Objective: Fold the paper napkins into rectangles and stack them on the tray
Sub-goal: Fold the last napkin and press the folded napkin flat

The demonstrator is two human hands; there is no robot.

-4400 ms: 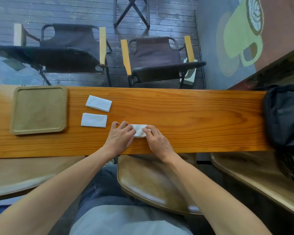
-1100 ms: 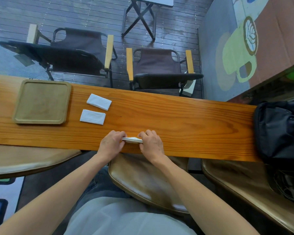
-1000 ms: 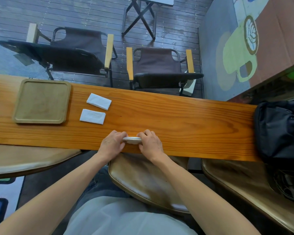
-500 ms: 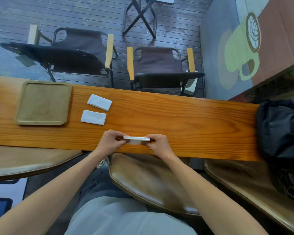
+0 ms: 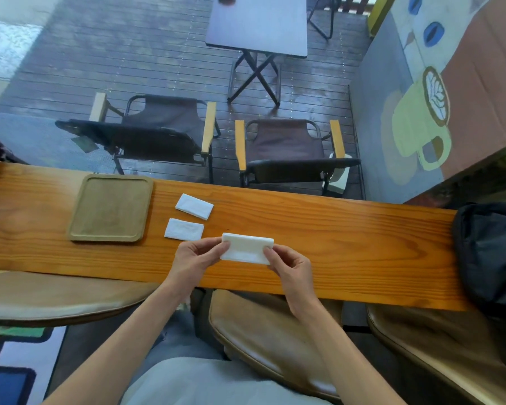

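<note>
While two folded napkins [image 5: 189, 217] lie beside the tray [image 5: 111, 208], both hands' [image 5: 196, 258] grips pinch a third napkin [image 5: 246, 248].

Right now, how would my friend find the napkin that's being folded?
Start at the long orange wooden counter, near its front edge. A white folded paper napkin is pinched between the left hand and right hand. Unlike the two napkins lying flat, it's held.

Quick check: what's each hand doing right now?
Left hand: closed, pinching the left end of the folded napkin.
Right hand: closed, pinching the napkin's right end.
</note>
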